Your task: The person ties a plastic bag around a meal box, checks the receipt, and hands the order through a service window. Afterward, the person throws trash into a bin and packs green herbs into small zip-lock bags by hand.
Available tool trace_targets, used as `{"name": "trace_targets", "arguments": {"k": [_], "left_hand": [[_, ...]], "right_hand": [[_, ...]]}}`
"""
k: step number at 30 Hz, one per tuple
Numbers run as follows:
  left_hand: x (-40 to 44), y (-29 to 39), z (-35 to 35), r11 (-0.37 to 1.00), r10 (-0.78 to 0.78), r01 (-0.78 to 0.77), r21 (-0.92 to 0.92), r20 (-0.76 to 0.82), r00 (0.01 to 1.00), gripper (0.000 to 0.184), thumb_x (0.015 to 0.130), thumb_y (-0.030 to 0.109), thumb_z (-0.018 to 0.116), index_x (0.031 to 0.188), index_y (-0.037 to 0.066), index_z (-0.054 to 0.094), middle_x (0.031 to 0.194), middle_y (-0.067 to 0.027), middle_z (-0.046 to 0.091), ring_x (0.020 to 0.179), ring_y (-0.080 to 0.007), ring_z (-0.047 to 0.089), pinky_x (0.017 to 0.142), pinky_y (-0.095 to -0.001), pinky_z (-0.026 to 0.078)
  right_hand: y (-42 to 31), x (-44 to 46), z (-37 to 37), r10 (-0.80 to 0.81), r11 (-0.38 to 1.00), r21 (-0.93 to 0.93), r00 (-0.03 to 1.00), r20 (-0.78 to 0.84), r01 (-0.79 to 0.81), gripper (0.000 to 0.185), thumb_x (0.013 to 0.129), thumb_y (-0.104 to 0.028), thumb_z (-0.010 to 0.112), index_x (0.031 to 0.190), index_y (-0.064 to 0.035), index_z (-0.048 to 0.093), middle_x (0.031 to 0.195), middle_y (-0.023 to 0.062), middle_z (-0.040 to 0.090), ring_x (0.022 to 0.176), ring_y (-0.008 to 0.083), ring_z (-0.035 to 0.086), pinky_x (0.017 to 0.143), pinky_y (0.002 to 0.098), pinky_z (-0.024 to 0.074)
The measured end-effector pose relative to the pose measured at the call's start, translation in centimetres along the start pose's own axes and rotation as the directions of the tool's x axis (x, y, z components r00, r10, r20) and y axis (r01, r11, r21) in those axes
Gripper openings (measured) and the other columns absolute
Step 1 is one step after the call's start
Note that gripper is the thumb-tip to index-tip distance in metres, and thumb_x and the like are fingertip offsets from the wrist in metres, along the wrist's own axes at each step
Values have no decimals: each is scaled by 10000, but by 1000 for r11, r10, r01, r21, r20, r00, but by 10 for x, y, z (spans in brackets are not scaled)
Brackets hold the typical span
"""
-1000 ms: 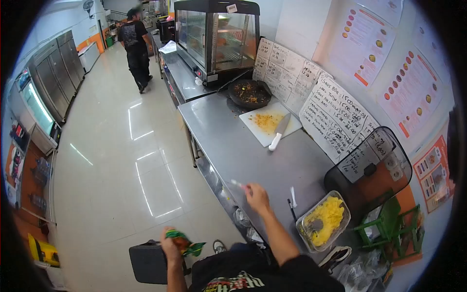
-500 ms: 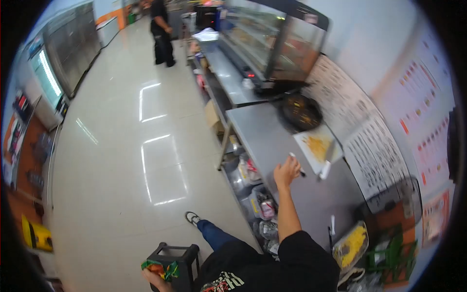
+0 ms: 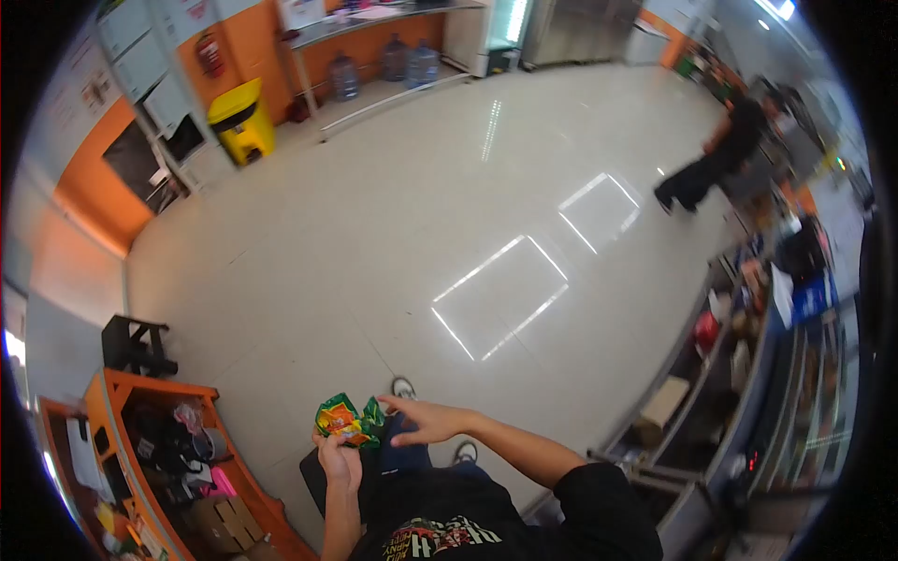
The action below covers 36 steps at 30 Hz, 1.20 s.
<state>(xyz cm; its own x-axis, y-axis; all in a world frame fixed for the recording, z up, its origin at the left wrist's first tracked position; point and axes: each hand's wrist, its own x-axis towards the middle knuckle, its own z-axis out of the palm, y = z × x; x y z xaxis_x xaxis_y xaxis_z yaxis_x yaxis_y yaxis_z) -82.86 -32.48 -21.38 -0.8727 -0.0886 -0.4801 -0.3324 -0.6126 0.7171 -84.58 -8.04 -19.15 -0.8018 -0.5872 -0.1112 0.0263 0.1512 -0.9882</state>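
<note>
In the head view my left hand (image 3: pixel 339 464) is closed on a crumpled green and orange packet (image 3: pixel 348 421), held low in front of my body. Just to the right of the packet is my right hand (image 3: pixel 421 421), its thumb and fingers spread and nothing between them. The fingertips come close to the packet's green end; whether they touch it I cannot tell. A black stool (image 3: pixel 313 477) shows partly behind my left hand.
An orange cabinet (image 3: pixel 117 385) with boxes and bags stands at the lower left, near a small black stool (image 3: pixel 137 346). Metal shelving (image 3: pixel 687 435) runs along the right. A person (image 3: pixel 716 154) is at the upper right; a yellow bin (image 3: pixel 241 122) stands upper left.
The view has swung left from the worktop to the floor. My right hand has left the worktop, no longer holds the white, pen-like object, and is now beside the packet.
</note>
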Motion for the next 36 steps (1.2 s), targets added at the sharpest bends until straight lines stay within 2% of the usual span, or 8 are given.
{"name": "trace_targets", "arguments": {"k": [5,9,14,20,24,30,35,36], "left_hand": [[148,19,7,950,-59,51,-309,-16,998,538,783,-9,497,1296,114,395,1281,-96,495,1196,-286,519,995,-503,460],[265,78,98,990,116,-105,89,-126,985,559,870,-37,515,1394,73,355,1263,-121,493,1174,-221,517,977,-411,464],[437,126,167,695,366,-525,491,387,846,438,938,-45,534,1352,16,403,1037,-84,584,825,-136,585,739,-281,502],[658,196,255,564,-172,-539,625,728,664,588,926,55,627,1436,6,337,1291,-147,505,1208,-251,499,1038,-379,416],[809,276,288,299,-92,-733,611,783,615,680,919,8,642,1484,-28,265,1318,-161,503,1234,-272,507,1071,-380,412],[1005,450,287,482,-55,-542,688,642,765,611,931,56,649,1451,-34,343,1288,-171,566,1114,-231,597,935,-338,510],[1222,514,249,356,-82,-638,683,702,707,232,935,9,586,1162,6,540,844,-46,599,667,-117,574,603,-281,491],[1257,525,248,309,-123,-521,795,577,808,202,869,108,679,1002,-20,597,842,-162,648,805,-292,666,757,-374,525]], "right_hand": [[18,191,-49,-68,985,-156,996,61,76,761,865,-239,755,1466,-8,349,1221,218,613,905,253,678,772,361,554],[36,318,-110,116,992,-26,974,-193,-124,606,893,-131,720,1401,-20,411,1054,150,659,779,185,666,644,310,528],[34,426,-218,289,885,461,849,-442,-61,579,900,-104,719,1380,-18,408,980,105,660,765,156,658,633,285,528],[63,591,-370,161,975,219,763,-626,-26,209,843,-142,757,912,-6,615,752,35,658,658,126,621,571,283,496],[22,743,-446,253,939,323,876,-410,-120,145,885,-132,686,959,-30,614,814,5,641,750,110,612,697,294,527],[-21,1011,-532,186,863,457,976,114,-217,223,884,-210,659,1036,-49,690,925,51,706,805,153,658,693,324,558],[14,1169,-591,318,836,478,948,-18,-271,416,935,-239,639,1316,-76,601,1152,50,685,986,161,643,772,331,543],[74,1189,-592,316,805,567,935,-163,-174,468,945,-276,631,1365,-86,554,1178,60,677,1024,179,634,790,343,541]]}}
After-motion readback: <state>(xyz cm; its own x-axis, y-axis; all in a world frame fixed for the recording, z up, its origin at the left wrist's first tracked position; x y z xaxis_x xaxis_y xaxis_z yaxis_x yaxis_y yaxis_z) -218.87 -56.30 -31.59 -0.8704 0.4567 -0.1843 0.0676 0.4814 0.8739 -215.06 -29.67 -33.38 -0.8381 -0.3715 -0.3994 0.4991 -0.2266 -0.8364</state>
